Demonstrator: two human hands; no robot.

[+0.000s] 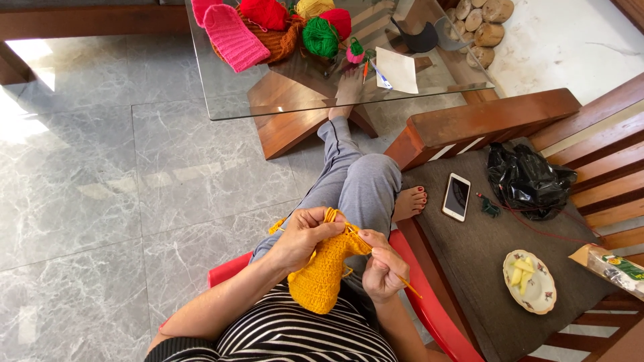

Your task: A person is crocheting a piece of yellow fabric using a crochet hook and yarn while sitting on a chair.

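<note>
low in the centre of the frame, your left hand point(303, 236) is closed around the top of the mustard-yellow crochet piece point(323, 273) lying on your lap. your right hand point(382, 267) pinches the crochet hook point(406, 281) at its upper edge. a good length of fabric already hangs done; the top row looks unfinished, yarn balls point(320, 36) waiting on the glass table point(221, 94) up top.
</note>
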